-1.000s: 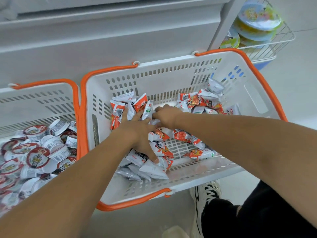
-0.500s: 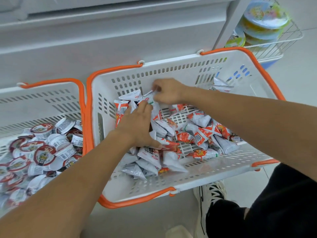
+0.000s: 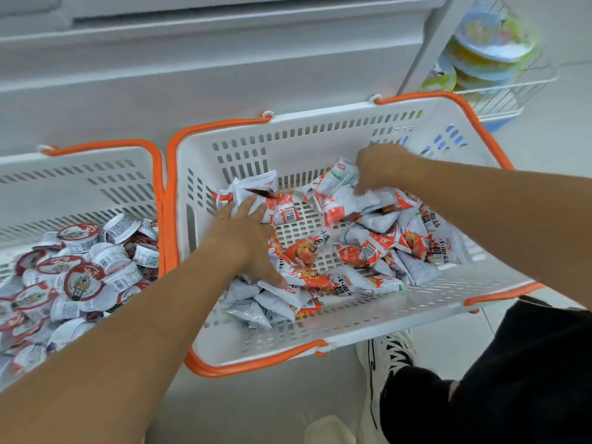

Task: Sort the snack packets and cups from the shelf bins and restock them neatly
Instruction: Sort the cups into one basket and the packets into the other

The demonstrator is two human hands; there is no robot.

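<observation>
A white basket with orange handles [image 3: 336,133] holds several small red-and-silver snack packets [image 3: 365,248]. My left hand [image 3: 246,232] lies flat on the packets at the basket's left side, fingers spread and pressing them. My right hand [image 3: 381,165] is at the back right of the pile, fingers curled round a bunch of packets [image 3: 339,177]. A second white basket [image 3: 96,177] to the left is full of several small sealed cups with red-rimmed lids [image 3: 83,280].
A white shelf front [image 3: 224,59] runs behind both baskets. A wire rack [image 3: 509,91] at the upper right holds colourful lidded bowls [image 3: 490,43]. Below are my black trouser leg [image 3: 512,379] and a white shoe [image 3: 387,354] on the pale floor.
My right hand has moved from the basket's back middle to the back right, dragging packets with it. My left hand has shifted a little left on the pile.
</observation>
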